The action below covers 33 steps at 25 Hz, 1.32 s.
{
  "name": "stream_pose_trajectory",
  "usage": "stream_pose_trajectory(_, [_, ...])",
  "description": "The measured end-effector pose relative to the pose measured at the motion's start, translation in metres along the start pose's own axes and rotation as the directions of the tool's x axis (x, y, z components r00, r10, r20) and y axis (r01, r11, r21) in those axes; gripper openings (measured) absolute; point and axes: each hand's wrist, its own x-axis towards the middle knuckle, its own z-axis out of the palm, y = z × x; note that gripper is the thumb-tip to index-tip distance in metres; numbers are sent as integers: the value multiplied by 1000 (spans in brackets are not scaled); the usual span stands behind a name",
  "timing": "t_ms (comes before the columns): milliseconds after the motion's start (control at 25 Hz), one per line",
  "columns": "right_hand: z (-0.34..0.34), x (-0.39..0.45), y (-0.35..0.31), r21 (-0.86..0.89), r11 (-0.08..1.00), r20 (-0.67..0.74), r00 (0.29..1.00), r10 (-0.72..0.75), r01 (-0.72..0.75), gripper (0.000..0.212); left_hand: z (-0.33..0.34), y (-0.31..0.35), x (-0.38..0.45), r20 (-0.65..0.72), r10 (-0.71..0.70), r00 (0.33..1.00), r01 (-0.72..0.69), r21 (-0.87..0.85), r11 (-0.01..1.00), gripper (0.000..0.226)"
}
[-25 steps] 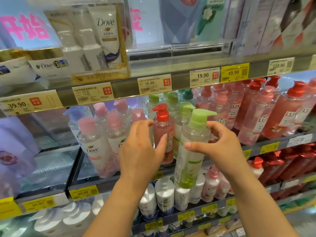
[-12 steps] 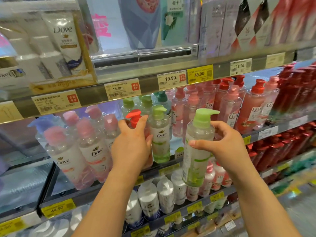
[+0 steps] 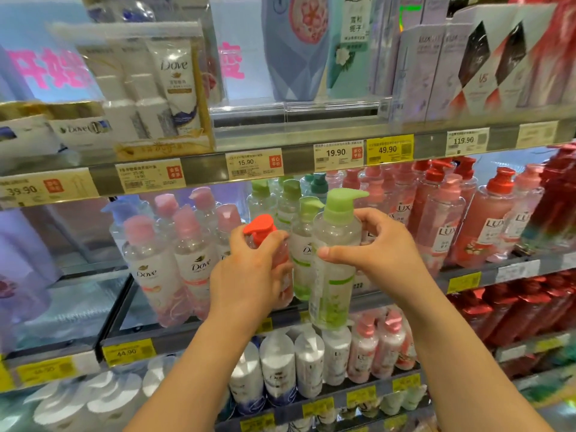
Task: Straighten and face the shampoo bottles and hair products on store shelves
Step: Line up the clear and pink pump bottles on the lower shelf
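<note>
Red-pump bottle (image 3: 280,260) mostly hidden by left hand (image 3: 249,275), label unseen

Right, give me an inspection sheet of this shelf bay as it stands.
Surface: middle shelf, stocked, price tags along its edge.
Job's things: green-pump bottle held off the shelf; red-pump bottle gripped among the Dove bottles.
Clutter: nothing seen.
Grippers: left hand on the red-pump bottle; right hand on the green-pump bottle.
Cables: nothing seen.
Surroundings: Lux bottles right, boxed sets above, more bottles below.
</note>
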Motion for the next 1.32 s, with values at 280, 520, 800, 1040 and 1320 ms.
stream_pose_trajectory(280, [43, 11, -11, -233, 967, 88, 992, -87, 105, 91, -49, -25, -14, -206, -35, 978, -11, -218, 976, 51])
stream_pose_trajectory(520, [82, 25, -11, -238, 968, 51, 997, -64, 74, 91, -51, -49, -32, -47, 5, 999, -16, -229, 973, 63])
stream_pose_trajectory(800, [113, 32, -13, -287, 958, -45, 999, 5, -18, 93, -46, -69, -42, 23, 103, 994, -88, -356, 930, 64])
stream_pose_trajectory(1040, [124, 26, -13, -327, 941, -89, 994, 58, -84, 88, -34, -79, -46, 43, 144, 989, -118, -376, 919, 62])
stream_pose_trajectory(1320, [133, 12, -12, -420, 906, -174, 984, -29, -48, 87, -22, -82, -46, 61, 201, 978, -155, -435, 887, 58])
